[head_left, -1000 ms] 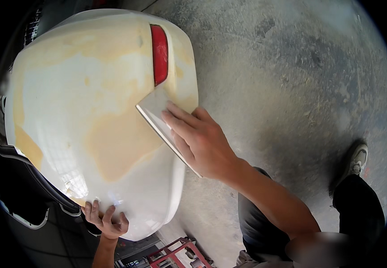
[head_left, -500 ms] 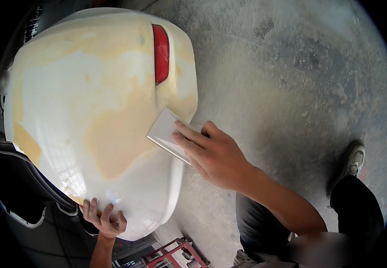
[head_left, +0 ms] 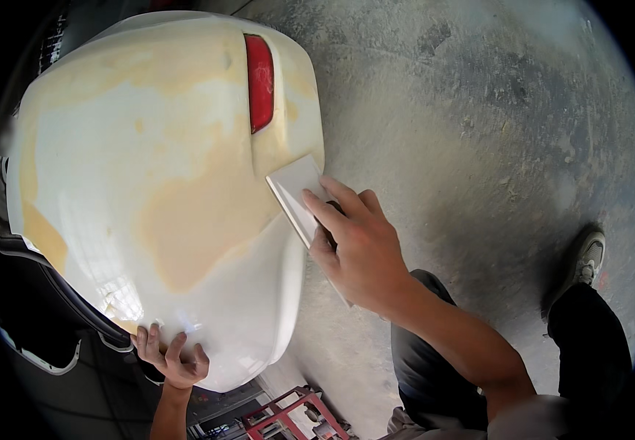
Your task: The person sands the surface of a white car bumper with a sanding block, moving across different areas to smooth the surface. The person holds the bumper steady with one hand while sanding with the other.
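A white car bumper (head_left: 112, 161) with tan and yellow filler patches (head_left: 193, 227) fills the left side. Into its upper right is set a narrow red reflector (head_left: 260, 84). My right hand (head_left: 361, 246) grips a flat, pale rectangular sanding block (head_left: 299, 192), whose far end lies against the bumper's right edge below the reflector. The thumb and fingers close over the block's near part. At the bumper's lower edge, my left hand (head_left: 173, 359) rests with its fingers apart on the white surface, holding nothing.
Grey, dusty concrete floor (head_left: 471, 147) spreads to the right. My shoe (head_left: 588, 257) stands there at far right. A red metal frame (head_left: 295, 418) sits at the bottom, below the bumper. Dark car parts (head_left: 31, 315) lie beyond the bumper's left edge.
The sanding block in my right hand has shifted right and slightly up, toward the bumper's edge, and turned steeper. My left hand stays in place.
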Available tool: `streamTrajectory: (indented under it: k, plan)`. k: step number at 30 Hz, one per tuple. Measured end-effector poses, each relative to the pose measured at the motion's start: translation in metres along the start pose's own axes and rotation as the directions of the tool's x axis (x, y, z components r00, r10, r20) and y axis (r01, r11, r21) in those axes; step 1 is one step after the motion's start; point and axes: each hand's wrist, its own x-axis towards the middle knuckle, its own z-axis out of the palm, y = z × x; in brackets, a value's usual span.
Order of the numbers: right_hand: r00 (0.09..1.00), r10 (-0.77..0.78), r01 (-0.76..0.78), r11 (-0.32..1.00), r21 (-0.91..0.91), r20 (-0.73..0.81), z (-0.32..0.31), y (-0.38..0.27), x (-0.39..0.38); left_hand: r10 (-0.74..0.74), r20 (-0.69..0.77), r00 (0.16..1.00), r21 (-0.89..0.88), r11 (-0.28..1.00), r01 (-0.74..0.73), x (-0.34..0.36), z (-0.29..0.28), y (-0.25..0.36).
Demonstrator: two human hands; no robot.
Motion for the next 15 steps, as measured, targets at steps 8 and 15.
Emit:
streamTrajectory:
  k: [8,15]
  plan:
    - [0.945,0.292,-0.317,0.93,0.186,0.149,0.007,-0.037,0.017,-0.007,-0.01,1.0,-0.033,0.999,0.007,0.001,0.001,-0.001]
    - [0.909,0.402,-0.416,0.895,0.16,0.111,0.039,-0.055,0.045,-0.074,-0.053,0.996,-0.109,0.992,0.068,0.002,0.003,0.001]
